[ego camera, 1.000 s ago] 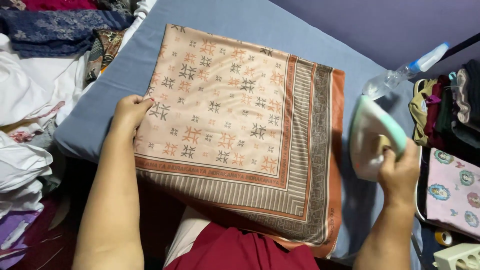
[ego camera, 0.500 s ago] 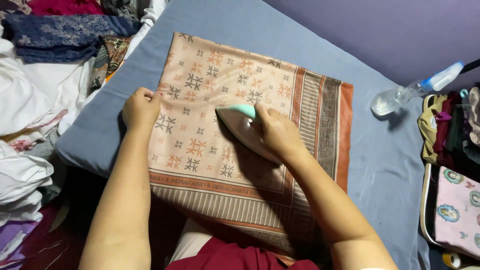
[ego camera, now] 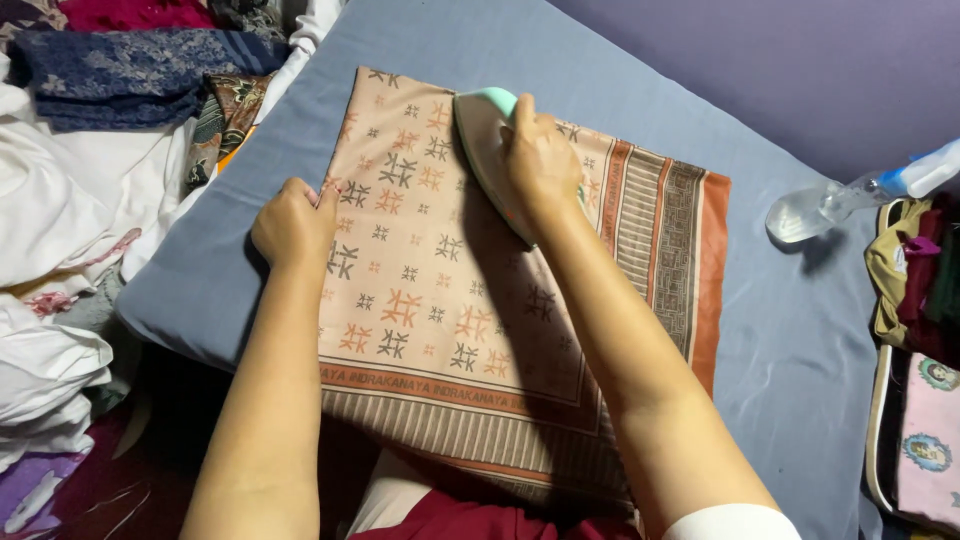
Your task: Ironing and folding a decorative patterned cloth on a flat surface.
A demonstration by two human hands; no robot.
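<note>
Past the left edge of the blue ironing pad (ego camera: 640,70) lies a heap of laundry: white garments (ego camera: 60,210) and a dark blue patterned cloth (ego camera: 110,70) at the far left corner.

Your left hand (ego camera: 292,222) rests on the left edge of the folded scarf (ego camera: 430,300), fingers curled together into a loose fist, knuckles pressing the fabric flat (nothing is pinched that can be seen).

The scarf, beige with orange and brown motifs and a striped orange border, lies spread across the middle of the pad, its near edge hanging over the pad's near edge toward you.

Your right hand (ego camera: 540,160) is closed over the handle of the mint-green iron (ego camera: 487,150), fingers wrapped together around it. The iron sits flat on the scarf near its far edge, nose pointing away from you.

Toward the right edge of the pad, well apart from the scarf, a clear spray bottle (ego camera: 850,195) lies on its side. Beyond the right edge sits a stack of folded clothes (ego camera: 925,290) and a pink printed cloth (ego camera: 930,430).
</note>
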